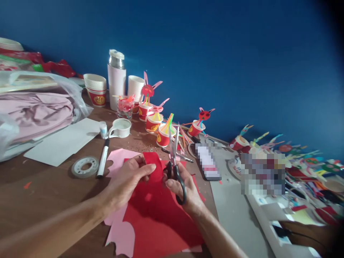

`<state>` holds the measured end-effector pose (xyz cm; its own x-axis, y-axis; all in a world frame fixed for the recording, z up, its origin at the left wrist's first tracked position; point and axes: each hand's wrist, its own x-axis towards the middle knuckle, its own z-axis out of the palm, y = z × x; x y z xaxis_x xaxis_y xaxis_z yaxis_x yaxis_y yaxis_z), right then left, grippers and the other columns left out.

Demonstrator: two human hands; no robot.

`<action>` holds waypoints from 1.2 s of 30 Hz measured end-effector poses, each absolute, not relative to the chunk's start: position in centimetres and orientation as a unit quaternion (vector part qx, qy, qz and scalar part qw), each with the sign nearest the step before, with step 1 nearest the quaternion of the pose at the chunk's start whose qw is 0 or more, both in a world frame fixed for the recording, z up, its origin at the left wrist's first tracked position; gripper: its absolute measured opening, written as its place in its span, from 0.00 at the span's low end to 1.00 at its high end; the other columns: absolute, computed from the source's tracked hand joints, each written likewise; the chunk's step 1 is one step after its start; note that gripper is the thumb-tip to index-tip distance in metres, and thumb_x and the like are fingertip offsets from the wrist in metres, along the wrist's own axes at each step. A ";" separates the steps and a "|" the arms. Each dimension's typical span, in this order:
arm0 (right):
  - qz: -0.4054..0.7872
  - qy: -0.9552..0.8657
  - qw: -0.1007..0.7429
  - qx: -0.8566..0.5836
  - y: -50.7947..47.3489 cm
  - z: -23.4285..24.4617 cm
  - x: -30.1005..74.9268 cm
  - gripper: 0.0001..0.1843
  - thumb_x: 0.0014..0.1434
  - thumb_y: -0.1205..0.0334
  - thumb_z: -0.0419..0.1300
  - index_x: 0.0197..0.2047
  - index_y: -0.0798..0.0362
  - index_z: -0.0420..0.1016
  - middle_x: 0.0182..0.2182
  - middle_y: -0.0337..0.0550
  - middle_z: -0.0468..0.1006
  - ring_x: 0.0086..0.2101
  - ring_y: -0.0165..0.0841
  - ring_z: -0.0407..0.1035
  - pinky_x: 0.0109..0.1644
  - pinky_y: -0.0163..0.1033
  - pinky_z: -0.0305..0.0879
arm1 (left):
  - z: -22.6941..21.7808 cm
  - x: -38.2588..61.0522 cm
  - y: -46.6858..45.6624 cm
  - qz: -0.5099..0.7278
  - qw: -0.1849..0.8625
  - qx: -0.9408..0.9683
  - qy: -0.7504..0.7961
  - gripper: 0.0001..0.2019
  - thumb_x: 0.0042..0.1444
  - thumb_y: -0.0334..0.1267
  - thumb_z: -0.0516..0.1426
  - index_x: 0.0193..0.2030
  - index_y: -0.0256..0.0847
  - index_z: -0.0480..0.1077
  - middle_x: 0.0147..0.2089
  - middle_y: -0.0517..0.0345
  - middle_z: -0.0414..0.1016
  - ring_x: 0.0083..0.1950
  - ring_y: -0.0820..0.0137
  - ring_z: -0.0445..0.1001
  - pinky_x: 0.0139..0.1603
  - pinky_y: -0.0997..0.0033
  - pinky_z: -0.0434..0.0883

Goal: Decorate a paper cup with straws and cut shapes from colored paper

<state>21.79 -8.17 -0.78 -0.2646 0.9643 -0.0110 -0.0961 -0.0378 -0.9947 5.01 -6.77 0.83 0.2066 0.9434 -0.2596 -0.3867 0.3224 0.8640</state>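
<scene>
Above the far part of the red sheet [161, 229], the left hand [134, 172] has its grip clamped on a red piece [153, 170], thumb on top, likely to keep it steady and raised within reach of the scissors [174, 159]. The right hand [189, 190], over the same sheet's right side, has its grip wrapped around the handles; the parted blades point away, presumably keeping the tips off the wrists. A tape roll [72, 167] and marker [103, 157] lie left of the sheet on the counter [61, 197], seemingly aside to free elbow room.
</scene>
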 end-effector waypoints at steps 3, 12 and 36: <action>0.584 -0.506 0.463 -0.434 -8.5 -1.1 21.4 0.20 0.46 0.56 0.66 0.39 0.51 0.64 0.26 0.35 0.69 0.26 0.27 0.63 0.30 0.33 0.60 | 0.5 5.0 -6.9 0.463 0.705 0.339 0.417 0.09 0.42 0.36 0.62 0.29 0.38 0.67 0.23 0.61 0.69 0.23 0.74 0.68 0.25 0.74 0.64; 0.561 -0.482 0.486 -0.466 -8.6 -0.9 20.6 0.19 0.43 0.62 0.65 0.38 0.51 0.62 0.23 0.32 0.66 0.21 0.24 0.59 0.24 0.30 0.57 | -0.1 5.1 -7.2 0.402 0.730 0.345 0.431 0.11 0.44 0.40 0.62 0.31 0.38 0.68 0.22 0.60 0.69 0.22 0.71 0.68 0.24 0.72 0.64; 0.578 -0.604 0.349 -0.423 -9.8 -1.7 20.7 0.21 0.55 0.47 0.57 0.45 0.50 0.60 0.29 0.37 0.66 0.30 0.29 0.60 0.35 0.34 0.59 | 0.4 4.0 -6.0 0.497 0.720 0.282 0.395 0.02 0.44 0.29 0.59 0.25 0.35 0.69 0.22 0.60 0.70 0.22 0.77 0.66 0.24 0.78 0.64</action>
<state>20.70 -9.83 -1.72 -0.3982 0.9149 -0.0662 0.1075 -0.0251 -0.9939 4.00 -6.03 0.36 0.1944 0.9375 -0.2885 -0.4922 0.3477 0.7980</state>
